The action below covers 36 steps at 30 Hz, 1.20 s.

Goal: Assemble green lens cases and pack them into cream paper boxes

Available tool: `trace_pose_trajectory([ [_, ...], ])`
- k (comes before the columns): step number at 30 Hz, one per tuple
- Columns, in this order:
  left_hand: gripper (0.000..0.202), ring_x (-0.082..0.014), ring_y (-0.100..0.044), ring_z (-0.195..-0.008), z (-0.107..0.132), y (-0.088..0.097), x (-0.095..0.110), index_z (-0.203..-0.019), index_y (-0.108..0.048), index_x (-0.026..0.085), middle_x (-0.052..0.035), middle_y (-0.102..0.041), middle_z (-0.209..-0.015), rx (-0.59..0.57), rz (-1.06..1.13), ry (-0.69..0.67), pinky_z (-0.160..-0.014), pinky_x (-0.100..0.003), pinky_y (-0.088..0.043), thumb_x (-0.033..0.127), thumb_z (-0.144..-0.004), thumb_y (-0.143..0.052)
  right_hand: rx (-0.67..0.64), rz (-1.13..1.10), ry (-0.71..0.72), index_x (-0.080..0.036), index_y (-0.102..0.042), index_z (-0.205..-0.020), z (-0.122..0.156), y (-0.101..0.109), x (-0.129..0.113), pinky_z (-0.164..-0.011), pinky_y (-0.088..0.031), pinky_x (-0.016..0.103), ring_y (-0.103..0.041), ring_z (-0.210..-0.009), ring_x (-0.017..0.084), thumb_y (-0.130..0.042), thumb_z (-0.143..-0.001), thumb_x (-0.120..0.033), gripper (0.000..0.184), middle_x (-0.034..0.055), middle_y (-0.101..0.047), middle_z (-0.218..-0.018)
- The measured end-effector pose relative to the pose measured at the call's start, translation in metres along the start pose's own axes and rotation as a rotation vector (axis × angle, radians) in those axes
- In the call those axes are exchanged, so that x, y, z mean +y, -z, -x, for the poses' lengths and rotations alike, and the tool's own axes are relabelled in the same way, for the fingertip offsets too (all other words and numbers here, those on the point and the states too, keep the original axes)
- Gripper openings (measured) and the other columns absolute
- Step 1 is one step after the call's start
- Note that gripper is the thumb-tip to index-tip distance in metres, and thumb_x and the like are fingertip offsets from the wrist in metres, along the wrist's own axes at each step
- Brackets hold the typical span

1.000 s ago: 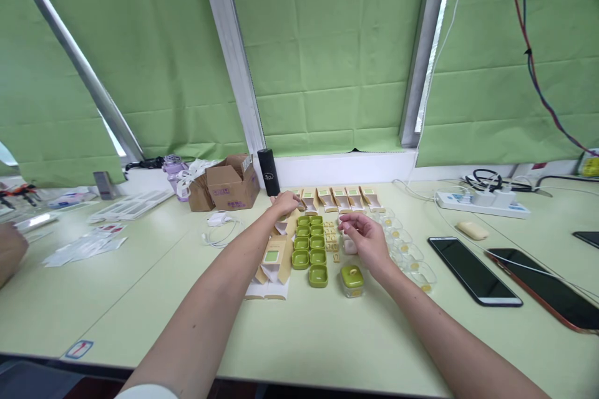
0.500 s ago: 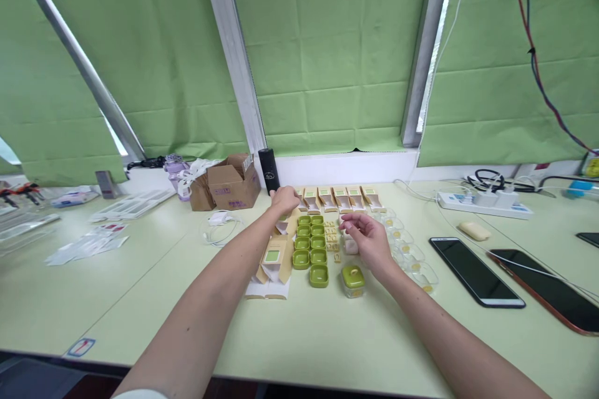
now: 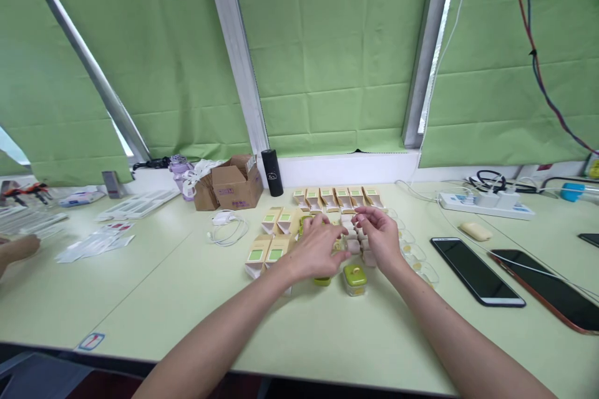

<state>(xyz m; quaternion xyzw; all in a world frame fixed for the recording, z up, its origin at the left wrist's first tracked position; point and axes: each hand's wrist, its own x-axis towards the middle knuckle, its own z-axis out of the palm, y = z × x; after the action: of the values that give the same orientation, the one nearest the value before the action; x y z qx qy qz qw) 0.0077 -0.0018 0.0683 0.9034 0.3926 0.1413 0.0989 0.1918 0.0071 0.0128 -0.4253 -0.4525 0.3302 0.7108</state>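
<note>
My left hand (image 3: 321, 248) hovers over the rows of small green square cups, fingers bent and apart, and hides most of them. One green cup (image 3: 322, 282) peeks out below it. To its right, my right hand (image 3: 381, 238) hangs beside several pale rounded blocks (image 3: 353, 246), its fingers loosely curled with nothing visible in them. A clear little container with a green lid (image 3: 354, 275) stands in front of both hands. Clear plastic cups (image 3: 414, 254) line up past my right hand. Small tan cartons with green labels (image 3: 256, 255) stand left of my left hand.
More tan cartons (image 3: 344, 196) form a row at the back. A cardboard box (image 3: 238, 184), black bottle (image 3: 272, 173) and white charger (image 3: 223, 218) are at back left. Phones (image 3: 475, 271) and a power strip (image 3: 486, 204) lie right. Another person's hand (image 3: 21, 248) shows far left.
My left hand has come from the cartons at the back left down and right over the green cups. My right hand has shifted slightly right. Another person's hand has appeared far left.
</note>
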Motion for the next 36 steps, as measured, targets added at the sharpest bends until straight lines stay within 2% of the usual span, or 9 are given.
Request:
trace_pose_trajectory([
  [5,0.052,-0.0386,-0.053,-0.124,0.035,-0.011,0.028,-0.123,-0.064,0.029,-0.0105,-0.071,-0.12,-0.046,0.079,0.064,-0.103,-0.049,-0.041,0.06,-0.084,-0.077,0.002,0.005,-0.001,-0.02,-0.075,-0.094,0.0,-0.002,0.004,-0.071,-0.049,0.035,-0.067,-0.074,0.021,-0.076,-0.077,-0.043,0.029,0.0049,-0.075,-0.079],
  [10,0.044,-0.0385,-0.053,-0.123,0.042,-0.023,0.037,-0.123,-0.064,0.026,-0.0104,-0.069,-0.124,-0.021,0.13,0.109,-0.102,-0.049,-0.041,0.047,-0.087,-0.078,-0.014,0.002,-0.005,-0.02,-0.073,-0.086,0.0,-0.002,0.01,-0.068,-0.049,0.034,-0.066,-0.073,0.021,-0.077,-0.077,-0.046,0.028,0.0055,-0.075,-0.079],
  [14,0.03,-0.0382,-0.054,-0.121,0.042,-0.031,0.037,-0.111,-0.067,0.024,-0.011,-0.072,-0.115,0.005,0.135,0.058,-0.105,-0.051,-0.039,0.038,-0.087,-0.079,-0.032,-0.003,-0.011,-0.02,-0.073,-0.081,0.001,-0.002,0.013,-0.067,-0.048,0.033,-0.065,-0.073,0.02,-0.078,-0.076,-0.046,0.027,0.0059,-0.075,-0.079],
  [16,0.023,-0.0373,-0.055,-0.118,0.042,-0.033,0.035,-0.107,-0.069,0.024,-0.0104,-0.072,-0.109,0.03,0.147,0.039,-0.105,-0.051,-0.04,0.035,-0.088,-0.078,-0.043,-0.022,-0.013,-0.02,-0.075,-0.086,0.001,-0.003,0.013,-0.066,-0.048,0.032,-0.065,-0.073,0.02,-0.079,-0.076,-0.046,0.028,0.0048,-0.074,-0.077],
  [20,0.024,-0.0352,-0.056,-0.112,0.04,-0.032,0.026,-0.11,-0.074,0.025,-0.0096,-0.07,-0.103,0.128,0.219,0.035,-0.099,-0.048,-0.045,0.036,-0.089,-0.077,-0.061,-0.04,-0.011,-0.02,-0.077,-0.1,0.003,-0.003,0.011,-0.066,-0.048,0.032,-0.064,-0.072,0.02,-0.079,-0.077,-0.046,0.034,0.0024,-0.071,-0.073],
  [25,0.036,-0.0325,-0.062,-0.113,0.022,-0.023,-0.001,-0.117,-0.078,0.024,-0.0113,-0.064,-0.115,0.289,0.378,0.131,-0.099,-0.044,-0.052,0.042,-0.086,-0.081,-0.066,-0.037,-0.022,-0.021,-0.077,-0.097,0.005,-0.004,0.01,-0.066,-0.049,0.033,-0.064,-0.072,0.02,-0.08,-0.078,-0.051,0.036,0.0039,-0.073,-0.079],
  [28,0.037,-0.029,-0.067,-0.107,0.004,-0.021,-0.02,-0.118,-0.08,0.024,-0.0107,-0.066,-0.113,0.416,0.495,0.172,-0.101,-0.043,-0.054,0.042,-0.086,-0.081,-0.101,-0.071,-0.034,-0.021,-0.077,-0.099,0.007,-0.006,0.01,-0.061,-0.049,0.031,-0.064,-0.073,0.019,-0.08,-0.08,-0.059,0.042,0.0051,-0.074,-0.085],
  [32,0.036,-0.0294,-0.067,-0.113,-0.013,-0.025,-0.038,-0.115,-0.081,0.022,-0.0115,-0.072,-0.111,0.518,0.581,0.173,-0.107,-0.044,-0.052,0.045,-0.088,-0.08,-0.159,-0.141,-0.084,-0.022,-0.076,-0.1,0.013,-0.011,0.008,-0.057,-0.051,0.03,-0.064,-0.074,0.019,-0.081,-0.079,-0.067,0.05,0.005,-0.073,-0.091],
  [36,0.039,-0.0293,-0.067,-0.117,-0.013,-0.036,-0.046,-0.115,-0.081,0.02,-0.0127,-0.073,-0.114,0.593,0.606,0.199,-0.108,-0.045,-0.052,0.05,-0.091,-0.078,-0.23,-0.225,-0.194,-0.023,-0.073,-0.104,0.021,-0.017,0.007,-0.059,-0.057,0.032,-0.071,-0.08,0.022,-0.089,-0.073,-0.063,0.054,0.0043,-0.073,-0.094],
])
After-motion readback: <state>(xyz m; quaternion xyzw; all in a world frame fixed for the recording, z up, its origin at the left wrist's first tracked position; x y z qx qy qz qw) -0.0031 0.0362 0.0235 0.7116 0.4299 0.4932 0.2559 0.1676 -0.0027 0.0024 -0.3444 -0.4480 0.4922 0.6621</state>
